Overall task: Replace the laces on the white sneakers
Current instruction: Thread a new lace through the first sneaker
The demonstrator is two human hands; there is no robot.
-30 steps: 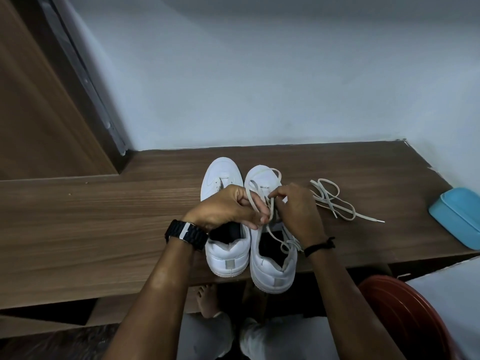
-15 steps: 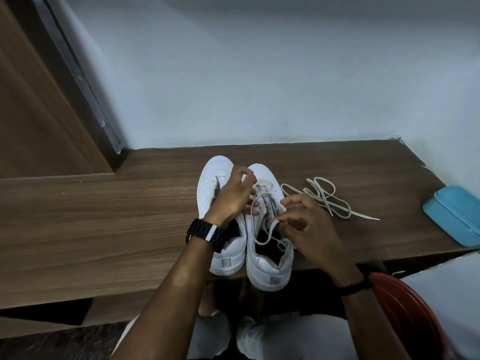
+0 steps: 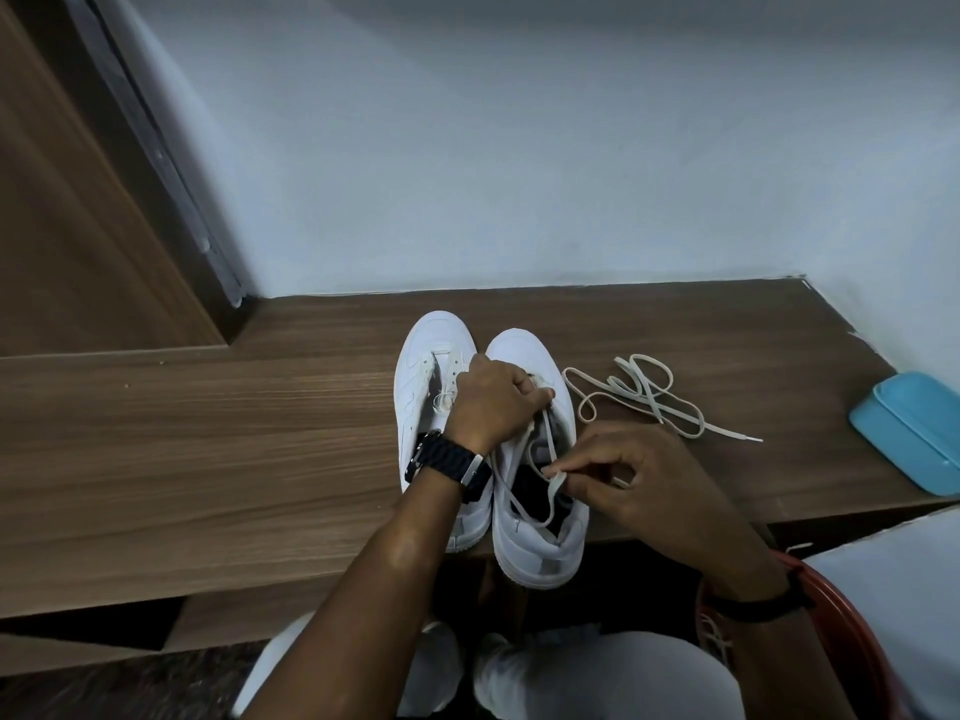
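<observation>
Two white sneakers stand side by side on the wooden ledge [image 3: 208, 449], toes toward the wall. The left sneaker [image 3: 423, 366] has no lace in its eyelets. My left hand [image 3: 493, 402] reaches across it and grips the lace at the eyelets of the right sneaker [image 3: 535, 543]. My right hand [image 3: 639, 480] pinches a loop of that same white lace [image 3: 524, 449] above the shoe's opening. A second loose lace [image 3: 649, 392] lies tangled on the ledge to the right of the shoes.
A light blue box [image 3: 914, 439] sits at the ledge's right end. A red round basin [image 3: 841, 641] stands below at the lower right. The wall rises just behind the ledge, and a wooden panel [image 3: 67, 226] stands at the left.
My left hand has moved up toward the toe end of the right sneaker's eyelets. My right hand has pulled back toward the heel, drawing the lace out into a longer loop.
</observation>
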